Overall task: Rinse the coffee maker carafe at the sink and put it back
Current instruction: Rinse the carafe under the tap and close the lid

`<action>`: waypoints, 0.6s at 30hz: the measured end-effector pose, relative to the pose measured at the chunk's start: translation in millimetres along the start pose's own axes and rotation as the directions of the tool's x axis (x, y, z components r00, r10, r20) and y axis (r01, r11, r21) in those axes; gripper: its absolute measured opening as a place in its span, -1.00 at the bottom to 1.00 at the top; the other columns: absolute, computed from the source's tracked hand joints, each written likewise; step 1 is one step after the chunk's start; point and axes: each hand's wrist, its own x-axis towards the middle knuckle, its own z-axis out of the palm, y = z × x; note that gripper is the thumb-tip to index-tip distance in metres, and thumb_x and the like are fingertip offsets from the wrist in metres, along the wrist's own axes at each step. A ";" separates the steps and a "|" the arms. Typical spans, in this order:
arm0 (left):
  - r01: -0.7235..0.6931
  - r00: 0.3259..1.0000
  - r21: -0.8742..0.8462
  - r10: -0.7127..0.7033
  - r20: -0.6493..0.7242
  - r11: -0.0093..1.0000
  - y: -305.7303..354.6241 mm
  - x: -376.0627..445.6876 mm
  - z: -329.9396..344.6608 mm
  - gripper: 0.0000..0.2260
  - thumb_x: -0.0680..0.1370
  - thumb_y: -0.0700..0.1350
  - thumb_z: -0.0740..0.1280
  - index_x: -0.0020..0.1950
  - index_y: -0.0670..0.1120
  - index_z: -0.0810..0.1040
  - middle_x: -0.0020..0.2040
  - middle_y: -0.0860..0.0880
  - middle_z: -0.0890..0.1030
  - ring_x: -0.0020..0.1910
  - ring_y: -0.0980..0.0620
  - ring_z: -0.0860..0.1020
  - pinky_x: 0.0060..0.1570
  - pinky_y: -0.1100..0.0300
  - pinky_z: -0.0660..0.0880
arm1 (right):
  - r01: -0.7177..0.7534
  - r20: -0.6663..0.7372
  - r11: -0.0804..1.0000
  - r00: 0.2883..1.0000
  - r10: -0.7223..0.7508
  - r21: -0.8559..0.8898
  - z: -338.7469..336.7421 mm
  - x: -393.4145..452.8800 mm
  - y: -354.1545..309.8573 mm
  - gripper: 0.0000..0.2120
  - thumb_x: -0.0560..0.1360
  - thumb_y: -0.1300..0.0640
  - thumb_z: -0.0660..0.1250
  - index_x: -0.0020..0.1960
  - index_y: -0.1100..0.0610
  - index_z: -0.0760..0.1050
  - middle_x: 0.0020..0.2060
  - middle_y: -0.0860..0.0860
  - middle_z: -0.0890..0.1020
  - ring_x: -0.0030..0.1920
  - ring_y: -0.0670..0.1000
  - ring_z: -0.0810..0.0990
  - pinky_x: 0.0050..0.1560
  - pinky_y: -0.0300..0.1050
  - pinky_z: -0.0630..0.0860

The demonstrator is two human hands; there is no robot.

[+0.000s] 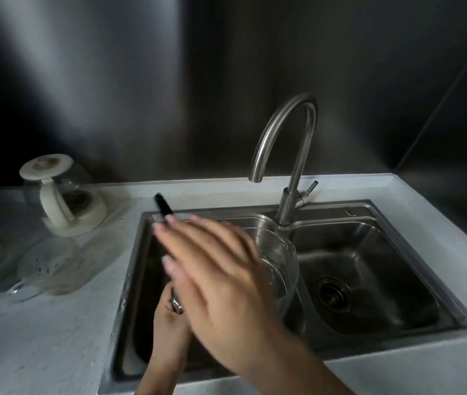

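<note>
Rinsing looks only half done: the glass carafe [279, 266] sits inside the sink [414, 218] below the dry faucet [283, 138], the left hand [169, 317] clamped on its handle, the right hand [220, 283] open above, return still left.

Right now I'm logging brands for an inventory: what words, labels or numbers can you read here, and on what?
None can be read.
Clear glass carafe in the steel sink: no print shows.
Cream-lidded glass carafe on the white counter: blurred, no text legible.
Curved steel faucet: no marking visible.
</note>
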 end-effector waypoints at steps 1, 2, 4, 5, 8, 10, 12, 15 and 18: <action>-0.004 1.000 -0.015 0.004 0.007 1.000 4.1 -1.6 -0.2 -0.70 0.29 -0.38 0.41 -0.17 -0.01 0.50 -0.22 -0.18 0.57 -0.21 -0.09 0.52 -0.19 0.08 0.48 | -0.042 -0.037 0.999 0.998 0.042 -0.011 -5.9 -2.1 7.6 -0.69 0.53 0.13 0.20 0.22 0.12 0.57 0.18 -0.02 0.64 0.23 0.01 0.54 0.26 0.04 0.43; 0.005 1.000 -0.015 -0.004 0.030 1.000 8.2 -5.0 -1.8 -0.70 0.32 -0.40 0.39 -0.17 -0.01 0.50 -0.23 -0.14 0.58 -0.21 -0.07 0.53 -0.19 0.09 0.48 | -0.103 -0.083 0.994 0.992 0.099 -0.037 -13.0 -3.1 17.7 -0.68 0.53 0.14 0.19 0.21 0.13 0.57 0.17 -0.02 0.64 0.24 0.00 0.53 0.28 0.01 0.42; 0.001 0.999 -0.020 0.000 0.048 1.000 9.6 -7.0 -5.6 -0.72 0.32 -0.38 0.40 -0.15 -0.02 0.52 -0.23 -0.11 0.61 -0.19 -0.08 0.57 -0.19 0.09 0.51 | -0.285 -0.145 0.958 0.947 0.288 0.042 -23.4 -9.4 36.0 -0.67 0.52 0.13 0.18 0.22 0.15 0.55 0.15 -0.03 0.63 0.22 -0.03 0.55 0.28 -0.05 0.44; 0.004 0.999 -0.027 -0.003 0.050 1.000 13.0 -8.8 -7.1 -0.73 0.33 -0.38 0.40 -0.13 -0.04 0.52 -0.22 -0.13 0.61 -0.18 -0.10 0.58 -0.22 0.11 0.52 | -0.416 -0.147 0.898 0.889 0.435 0.142 -26.4 -15.3 43.6 -0.67 0.53 0.11 0.17 0.23 0.13 0.55 0.15 -0.03 0.63 0.19 -0.04 0.57 0.25 -0.07 0.47; -0.009 0.997 -0.016 0.010 0.080 1.000 20.6 -12.8 -10.8 -0.75 0.37 -0.43 0.34 -0.11 -0.11 0.49 -0.25 -0.15 0.56 -0.28 -0.08 0.53 -0.43 0.32 0.47 | -0.677 -0.050 0.641 0.673 0.738 0.362 -31.3 -34.8 60.7 -0.73 0.58 0.12 0.17 0.21 -0.05 0.53 0.12 0.01 0.65 0.15 -0.08 0.59 0.22 -0.14 0.49; -0.019 0.996 -0.023 0.021 0.090 1.000 28.2 -14.1 -12.9 -0.75 0.37 -0.46 0.32 -0.14 -0.12 0.49 -0.29 -0.12 0.54 -0.35 -0.03 0.51 -0.50 0.39 0.43 | -0.739 -0.012 0.532 0.580 0.814 0.413 -33.0 -43.7 65.3 -0.73 0.59 0.13 0.15 0.17 -0.13 0.50 0.27 0.00 0.56 0.30 -0.12 0.47 0.34 -0.16 0.39; -0.028 0.994 -0.033 0.031 0.101 0.999 35.7 -15.6 -14.2 -0.74 0.37 -0.46 0.33 -0.16 -0.10 0.51 -0.30 -0.11 0.58 -0.36 0.03 0.56 -0.45 0.36 0.48 | -0.773 0.028 0.428 0.497 0.867 0.467 -33.3 -52.0 63.7 -0.70 0.59 0.12 0.13 0.25 -0.08 0.48 0.45 -0.03 0.36 0.41 -0.21 0.25 0.38 -0.25 0.24; -0.044 0.992 -0.066 0.051 0.116 0.997 44.7 -17.2 -15.3 -0.70 0.36 -0.46 0.33 -0.19 -0.04 0.52 -0.27 -0.10 0.60 -0.33 0.03 0.59 -0.42 0.35 0.51 | -0.809 0.067 0.333 0.414 0.908 0.484 -33.0 -63.9 57.7 -0.62 0.60 0.05 0.10 0.41 -0.07 0.33 0.50 -0.11 0.21 0.42 -0.22 0.18 0.34 -0.27 0.17; -0.068 0.980 -0.065 0.079 0.181 0.996 52.1 -21.3 -12.3 -0.68 0.35 -0.47 0.34 -0.18 -0.04 0.51 -0.23 -0.13 0.60 -0.25 -0.05 0.58 -0.40 0.39 0.50 | -0.820 0.057 0.295 0.368 0.928 0.491 -39.9 -74.5 54.1 -0.55 0.59 -0.04 0.08 0.46 -0.20 0.16 0.35 -0.30 0.24 0.34 -0.23 0.21 0.32 -0.17 0.18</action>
